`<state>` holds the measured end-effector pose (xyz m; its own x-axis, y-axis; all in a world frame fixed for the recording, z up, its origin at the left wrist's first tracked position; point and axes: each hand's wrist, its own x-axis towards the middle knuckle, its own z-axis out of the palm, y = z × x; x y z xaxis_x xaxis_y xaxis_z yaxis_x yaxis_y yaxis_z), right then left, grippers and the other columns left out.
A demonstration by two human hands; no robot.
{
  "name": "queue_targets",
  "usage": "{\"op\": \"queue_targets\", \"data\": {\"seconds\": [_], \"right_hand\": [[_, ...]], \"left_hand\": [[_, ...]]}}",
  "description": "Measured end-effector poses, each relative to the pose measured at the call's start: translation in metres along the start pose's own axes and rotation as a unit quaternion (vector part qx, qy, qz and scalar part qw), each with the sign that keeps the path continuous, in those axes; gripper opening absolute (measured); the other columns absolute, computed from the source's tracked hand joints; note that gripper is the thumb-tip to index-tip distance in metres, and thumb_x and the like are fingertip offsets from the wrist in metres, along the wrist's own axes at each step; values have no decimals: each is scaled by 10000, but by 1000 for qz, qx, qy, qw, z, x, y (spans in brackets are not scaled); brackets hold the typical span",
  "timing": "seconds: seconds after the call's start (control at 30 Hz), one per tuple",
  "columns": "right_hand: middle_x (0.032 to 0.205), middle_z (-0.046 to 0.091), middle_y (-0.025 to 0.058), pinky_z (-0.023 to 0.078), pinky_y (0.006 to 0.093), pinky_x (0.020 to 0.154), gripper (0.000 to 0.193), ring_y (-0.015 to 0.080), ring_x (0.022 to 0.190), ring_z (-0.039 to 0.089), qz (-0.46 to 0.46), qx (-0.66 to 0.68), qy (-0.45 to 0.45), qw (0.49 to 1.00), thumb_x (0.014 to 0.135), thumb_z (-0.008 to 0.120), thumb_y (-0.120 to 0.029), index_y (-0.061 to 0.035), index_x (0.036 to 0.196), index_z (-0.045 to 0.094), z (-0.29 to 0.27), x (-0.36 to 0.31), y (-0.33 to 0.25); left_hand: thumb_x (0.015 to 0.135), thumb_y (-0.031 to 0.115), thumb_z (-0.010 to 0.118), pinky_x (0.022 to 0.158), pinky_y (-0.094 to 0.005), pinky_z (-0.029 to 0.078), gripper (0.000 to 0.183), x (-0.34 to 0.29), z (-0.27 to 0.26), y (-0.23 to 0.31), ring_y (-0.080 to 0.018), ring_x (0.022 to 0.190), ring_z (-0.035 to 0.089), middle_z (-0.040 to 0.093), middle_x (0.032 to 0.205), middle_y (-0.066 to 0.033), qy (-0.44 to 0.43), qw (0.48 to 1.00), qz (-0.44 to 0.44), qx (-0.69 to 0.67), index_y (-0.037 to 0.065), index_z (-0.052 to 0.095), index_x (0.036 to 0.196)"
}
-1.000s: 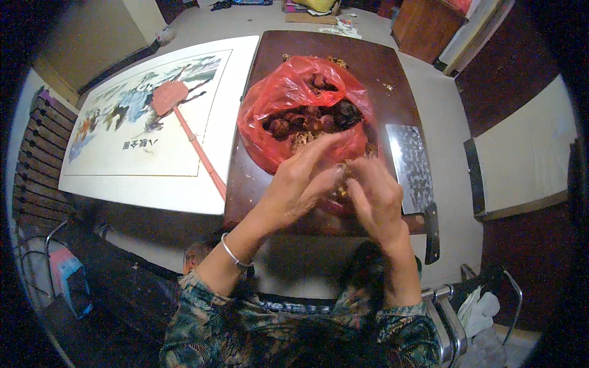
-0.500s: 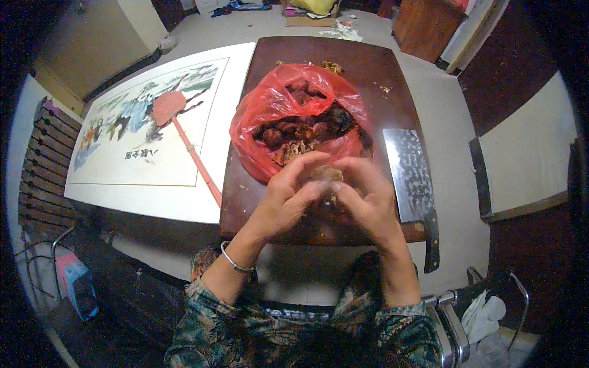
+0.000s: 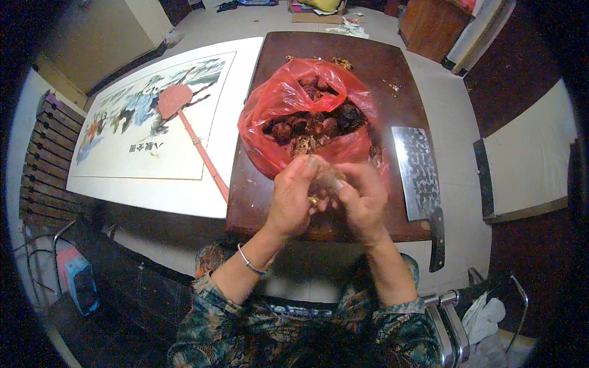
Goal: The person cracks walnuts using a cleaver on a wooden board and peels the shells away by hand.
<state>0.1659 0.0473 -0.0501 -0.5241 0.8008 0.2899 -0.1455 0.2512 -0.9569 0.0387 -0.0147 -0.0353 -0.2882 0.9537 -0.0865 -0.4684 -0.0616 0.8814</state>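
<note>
In the middle of the head view, my left hand (image 3: pixel 291 201) and my right hand (image 3: pixel 364 202) meet over the near end of the dark brown table. Between them they pinch a small brown, rough-skinned, nut-like piece (image 3: pixel 329 180); fingers and blur hide much of it. A yellowish bit shows by the left fingertips. Just beyond my hands lies an open red plastic bag (image 3: pixel 264 144). Inside are several round, dark reddish-brown balls (image 3: pixel 281 130) and flaky pale-brown scraps (image 3: pixel 302 146).
A cleaver (image 3: pixel 417 175) lies right of the bag, its black handle jutting past the table's near edge. On the white tabletop (image 3: pixel 153 199) at left, a red fly swatter (image 3: pixel 176 101) rests over a printed picture. Crumbs (image 3: pixel 341 63) dot the table's far part.
My fingers have shifted on the piece, and my left hand's fingers have curled in more. The whole view has moved slightly; the bag and cleaver keep their places on the table.
</note>
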Motion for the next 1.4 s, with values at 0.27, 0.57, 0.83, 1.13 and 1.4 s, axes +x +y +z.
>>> {"op": "queue_targets", "data": {"seconds": [0.27, 0.57, 0.83, 1.13, 1.4], "right_hand": [[915, 620, 83, 486, 221, 560, 240, 91, 640, 590, 1, 7, 37, 999, 858, 561, -40, 1, 1093, 545, 3, 6, -3], [942, 619, 127, 497, 285, 663, 227, 183, 768, 620, -129, -155, 2, 979, 818, 563, -2, 9, 1042, 598, -16, 15, -5], [916, 616, 164, 501, 332, 693, 232, 285, 818, 618, -224, -222, 10, 949, 781, 593, 27, 18, 1012, 602, -8, 14, -14], [845, 631, 143, 496, 326, 655, 165, 271, 744, 622, -238, -229, 6, 944, 778, 620, 17, 11, 942, 624, -11, 13, -12], [703, 585, 116, 452, 323, 531, 54, 211, 596, 589, -195, -275, 61, 940, 816, 590, -26, -9, 858, 621, -14, 10, -24]], "left_hand": [[930, 158, 483, 399, -177, 331, 207, 7, 2, 9, -53, 506, 482, 548, 713, -6, 75, 997, 7, -11, 54, 542, 1098], [934, 208, 473, 400, -177, 367, 288, 10, -4, 13, -101, 530, 518, 593, 821, -90, -55, 995, -85, -19, 4, 520, 1132], [917, 142, 511, 375, -181, 364, 153, 8, -8, 6, -104, 520, 524, 591, 762, -83, -31, 998, -55, 23, 7, 536, 984], [907, 191, 551, 435, -161, 359, 185, 4, -1, 0, -50, 505, 473, 570, 696, -37, -2, 998, -62, -11, 29, 540, 997], [843, 110, 611, 800, -252, 472, 270, 3, 1, 5, -113, 875, 584, 631, 937, -49, -35, 968, 111, 223, 20, 576, 1096]]}}
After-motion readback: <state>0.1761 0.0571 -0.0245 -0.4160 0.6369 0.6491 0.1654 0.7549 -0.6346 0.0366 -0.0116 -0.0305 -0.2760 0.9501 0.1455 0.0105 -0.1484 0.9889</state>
